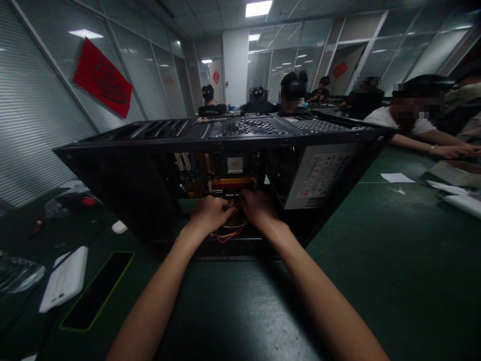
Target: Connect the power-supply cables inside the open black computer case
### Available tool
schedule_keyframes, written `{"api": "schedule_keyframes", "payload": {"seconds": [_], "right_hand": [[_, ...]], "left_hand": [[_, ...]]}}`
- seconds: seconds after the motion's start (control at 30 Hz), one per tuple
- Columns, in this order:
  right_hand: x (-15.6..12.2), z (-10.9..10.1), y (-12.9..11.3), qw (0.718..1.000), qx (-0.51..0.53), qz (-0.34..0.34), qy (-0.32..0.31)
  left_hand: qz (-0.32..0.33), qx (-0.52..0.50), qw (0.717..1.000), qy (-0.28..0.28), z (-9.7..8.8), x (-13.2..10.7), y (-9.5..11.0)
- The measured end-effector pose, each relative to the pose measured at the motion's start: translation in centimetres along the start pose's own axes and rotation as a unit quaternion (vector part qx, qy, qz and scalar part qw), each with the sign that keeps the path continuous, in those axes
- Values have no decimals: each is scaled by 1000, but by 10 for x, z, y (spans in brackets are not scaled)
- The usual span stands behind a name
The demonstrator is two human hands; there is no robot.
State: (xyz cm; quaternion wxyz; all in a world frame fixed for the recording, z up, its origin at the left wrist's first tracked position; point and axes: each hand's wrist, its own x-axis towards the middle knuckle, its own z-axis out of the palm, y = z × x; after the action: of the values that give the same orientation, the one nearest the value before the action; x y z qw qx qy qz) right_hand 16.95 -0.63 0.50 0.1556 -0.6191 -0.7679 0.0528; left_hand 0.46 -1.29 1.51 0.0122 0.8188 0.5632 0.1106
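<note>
Cable work, seemingly, inside case (pixel 225 144). Left hand (pixel 208 216), right hand (pixel 260 208): fingers bunched at wires (pixel 230 234), board (pixel 220 165) twelve o'clock; grip unclear. Next move likely calls for firm pinch.

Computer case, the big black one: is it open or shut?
Open: the left hand and right hand reach inside the case, where a circuit board shows.

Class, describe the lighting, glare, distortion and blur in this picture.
Head view: pale glare on the green tabletop; deep shadow inside the computer case; wide-angle stretching, the case's ends splaying outward; fine print on the power supply label blurred.
</note>
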Motion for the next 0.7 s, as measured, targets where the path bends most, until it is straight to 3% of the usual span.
{"api": "schedule_keyframes", "payload": {"seconds": [0.3,0.7], "right_hand": [[0,1,1,1000,-7,8,-2],[-3,-4,1,998,-45,41,13]], "left_hand": [[12,-48,999,22,4,-1,-6],[7,-17,999,40,2,-4,1]]}}
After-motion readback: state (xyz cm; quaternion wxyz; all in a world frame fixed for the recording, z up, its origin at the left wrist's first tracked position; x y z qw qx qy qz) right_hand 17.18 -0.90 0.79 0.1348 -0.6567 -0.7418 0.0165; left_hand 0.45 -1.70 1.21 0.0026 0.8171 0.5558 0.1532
